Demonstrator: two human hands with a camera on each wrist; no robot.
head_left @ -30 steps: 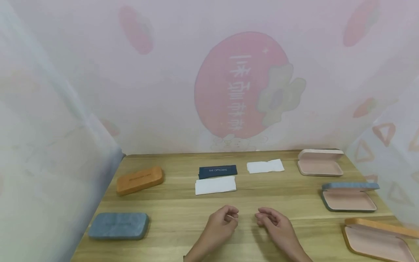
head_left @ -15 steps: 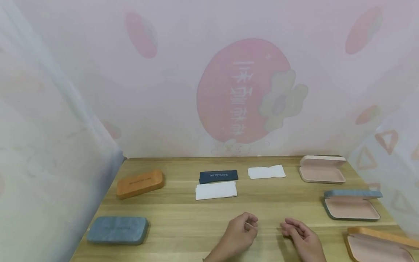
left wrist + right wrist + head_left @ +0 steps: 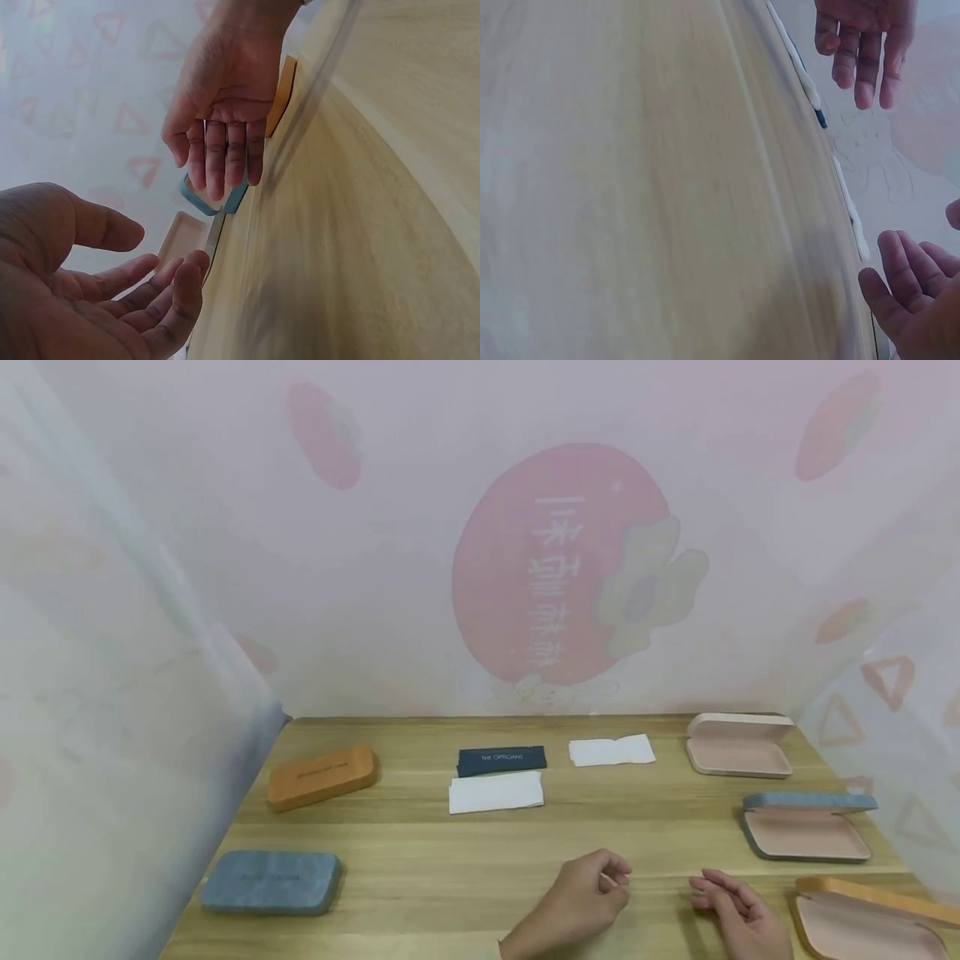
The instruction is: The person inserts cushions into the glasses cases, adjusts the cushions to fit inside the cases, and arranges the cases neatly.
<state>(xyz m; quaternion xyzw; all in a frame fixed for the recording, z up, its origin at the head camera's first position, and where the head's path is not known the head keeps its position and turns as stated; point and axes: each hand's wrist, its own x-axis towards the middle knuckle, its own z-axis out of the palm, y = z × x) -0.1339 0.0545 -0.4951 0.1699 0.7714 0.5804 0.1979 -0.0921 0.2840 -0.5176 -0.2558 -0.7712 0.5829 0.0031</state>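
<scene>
Two hands (image 3: 588, 893) (image 3: 738, 912), fingers relaxed, hover amid three open cases (image 3: 738, 757) (image 3: 806, 835) (image 3: 870, 931), two closed cases (image 3: 322, 778) (image 3: 270, 882) and three cloths (image 3: 502, 761) (image 3: 495, 793) (image 3: 612, 750).

Matt finishes over wood grain

The worktop (image 3: 390, 852) looks like smooth, pale wood with a faint sheen. The closed orange case (image 3: 322, 777) and closed blue case (image 3: 272, 882) appear leather-like and matt. The open orange case (image 3: 870, 931) shows a smooth, dull lining. The navy cloth (image 3: 487, 762) looks matt.
</scene>
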